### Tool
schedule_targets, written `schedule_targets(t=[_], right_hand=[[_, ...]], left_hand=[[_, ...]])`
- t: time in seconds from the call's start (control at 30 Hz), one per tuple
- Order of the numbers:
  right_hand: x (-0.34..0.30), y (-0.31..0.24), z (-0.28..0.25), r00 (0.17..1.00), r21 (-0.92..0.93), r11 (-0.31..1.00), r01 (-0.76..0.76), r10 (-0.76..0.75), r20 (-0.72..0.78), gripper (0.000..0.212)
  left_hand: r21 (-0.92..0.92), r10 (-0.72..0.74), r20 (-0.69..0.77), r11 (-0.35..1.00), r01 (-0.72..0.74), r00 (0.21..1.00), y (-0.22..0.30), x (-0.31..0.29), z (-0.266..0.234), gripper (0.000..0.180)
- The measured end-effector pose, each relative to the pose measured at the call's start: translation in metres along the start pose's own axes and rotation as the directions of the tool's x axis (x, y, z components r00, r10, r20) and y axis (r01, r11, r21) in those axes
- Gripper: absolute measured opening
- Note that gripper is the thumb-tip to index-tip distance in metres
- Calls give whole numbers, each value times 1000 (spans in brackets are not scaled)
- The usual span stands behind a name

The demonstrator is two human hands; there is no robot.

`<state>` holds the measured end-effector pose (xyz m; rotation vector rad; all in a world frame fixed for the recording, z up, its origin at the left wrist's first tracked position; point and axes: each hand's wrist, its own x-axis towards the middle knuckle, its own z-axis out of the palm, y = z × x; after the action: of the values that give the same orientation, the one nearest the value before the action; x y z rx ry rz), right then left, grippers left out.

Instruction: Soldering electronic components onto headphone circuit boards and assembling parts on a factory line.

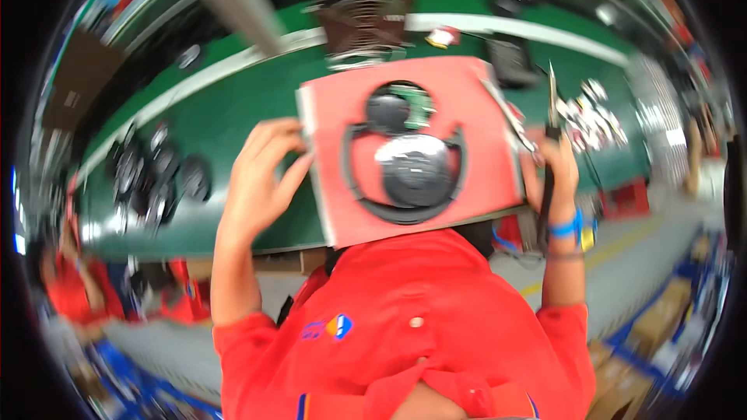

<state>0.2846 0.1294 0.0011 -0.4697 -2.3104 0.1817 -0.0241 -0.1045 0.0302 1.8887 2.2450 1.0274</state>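
My left hand (268,167) rests at the left edge of a pink pad (334,210), fingers apart and fingertips by the edge. At the pad's right edge, my right hand (556,167) is closed around a soldering iron (552,120), its thin metal tip pointing away from me and its dark cord hanging below the hand. On the pad lie a glossy black domed round part (416,175), a curved black band (350,167) around it, a smaller black disc (386,113) and a green circuit board (420,106) inside a black ring. A thin pale item (504,109) lies beside the right hand, blurred.
Several black round parts (159,175) lie on the green table (257,93) to the left. Small white pieces (595,120) are heaped at the right. Beyond the pad stand a dark brown box-like thing (366,27) and a black object (510,61). Another person in red (78,288) is far left.
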Motion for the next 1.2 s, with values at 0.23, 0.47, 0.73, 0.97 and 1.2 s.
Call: schedule_targets(t=[0.23, 0.47, 0.73, 0.97, 1.2], right_hand=[[-14, 52, -27, 979, -133, 972, -195, 200, 27, 24], [-20, 28, -35, 980, 60, 992, -115, 103, 168, 33], [-24, 19, -41, 968, 116, 976, -185, 161, 194, 33], [-40, 21, -34, 984, 65, 985, -160, 154, 90, 31], [-40, 18, -38, 981, 57, 981, -184, 180, 73, 31]], left_hand=[[-25, 190, 238, 982, -190, 952, 83, 7, 44, 76], [85, 207, 238, 969, -233, 949, 90, 6, 61, 66], [38, 232, 24, 972, -233, 972, 80, 20, 65, 47], [-201, -60, -150, 979, 29, 987, 60, 31, 55, 7], [-136, 284, -77, 947, -292, 956, 63, 35, 52, 16]])
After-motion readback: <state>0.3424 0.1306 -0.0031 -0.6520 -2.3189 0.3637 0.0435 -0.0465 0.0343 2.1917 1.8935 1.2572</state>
